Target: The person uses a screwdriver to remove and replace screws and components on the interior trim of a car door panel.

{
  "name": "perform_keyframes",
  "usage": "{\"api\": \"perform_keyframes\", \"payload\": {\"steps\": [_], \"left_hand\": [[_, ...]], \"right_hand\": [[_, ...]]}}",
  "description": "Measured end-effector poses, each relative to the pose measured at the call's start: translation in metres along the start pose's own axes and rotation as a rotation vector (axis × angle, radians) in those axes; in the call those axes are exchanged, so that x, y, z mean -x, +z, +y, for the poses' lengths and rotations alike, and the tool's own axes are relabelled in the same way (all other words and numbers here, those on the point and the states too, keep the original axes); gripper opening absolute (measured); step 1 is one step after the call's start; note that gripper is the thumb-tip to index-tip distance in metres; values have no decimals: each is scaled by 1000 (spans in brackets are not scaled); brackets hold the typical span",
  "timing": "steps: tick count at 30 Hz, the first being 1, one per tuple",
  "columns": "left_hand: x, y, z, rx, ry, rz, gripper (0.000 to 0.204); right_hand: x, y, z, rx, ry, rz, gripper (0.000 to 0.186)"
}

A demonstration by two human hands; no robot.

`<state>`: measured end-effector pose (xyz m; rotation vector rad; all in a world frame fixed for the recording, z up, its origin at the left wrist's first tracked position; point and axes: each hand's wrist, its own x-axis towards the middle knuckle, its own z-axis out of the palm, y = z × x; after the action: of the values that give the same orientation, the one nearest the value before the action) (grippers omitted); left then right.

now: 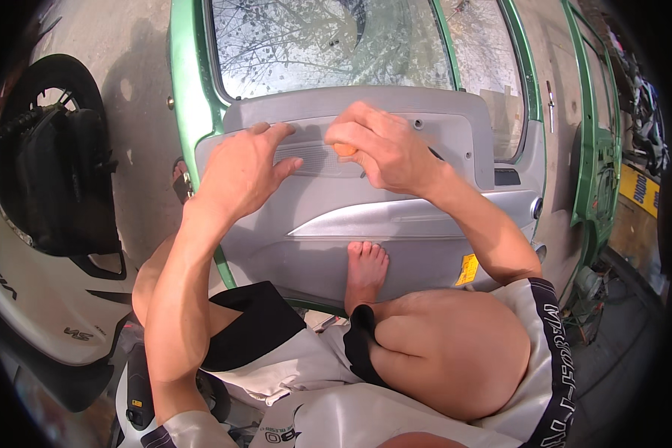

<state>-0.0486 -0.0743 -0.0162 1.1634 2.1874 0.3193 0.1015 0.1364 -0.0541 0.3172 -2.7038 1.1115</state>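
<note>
A green car door lies flat before me, its grey inner trim panel facing up. My right hand is closed around an orange-handled tool above the upper part of the panel. Most of that tool is hidden by the fingers, so its working end cannot be made out. To the left, my left hand holds nothing, its thumb apart from the fingers, over the speaker-like ribbed patch of the panel. My bare foot rests on the lower panel, below the silver armrest strip.
The door's window glass extends away from me. Left stands a white scooter with a black wheel. Another green door is at the right, and a slim metal tool lies on the ground between the doors.
</note>
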Motion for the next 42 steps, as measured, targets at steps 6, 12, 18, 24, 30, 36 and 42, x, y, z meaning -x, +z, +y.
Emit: {"api": "perform_keyframes", "payload": {"steps": [6, 12, 18, 24, 30, 36, 42], "left_hand": [[-30, 4, 29, 465, 207, -11, 44], [-30, -3, 47, 890, -130, -140, 59], [-26, 17, 33, 957, -153, 74, 121], [-30, 27, 19, 870, -246, 193, 145], [-36, 25, 38, 792, -205, 335, 143], [-35, 15, 40, 684, -156, 289, 144], [-40, 7, 37, 598, -165, 289, 141]], "right_hand": [[-3, 25, 5, 141, 34, 410, 32], [1, 37, -13, 111, 175, 506, 25], [-25, 0, 5, -263, -44, 75, 27], [-61, 8, 32, -866, 64, -707, 19], [-25, 67, -5, -439, 233, 715, 16], [-32, 43, 18, -552, 186, 546, 26], [-70, 6, 61, -968, -31, -791, 33]]}}
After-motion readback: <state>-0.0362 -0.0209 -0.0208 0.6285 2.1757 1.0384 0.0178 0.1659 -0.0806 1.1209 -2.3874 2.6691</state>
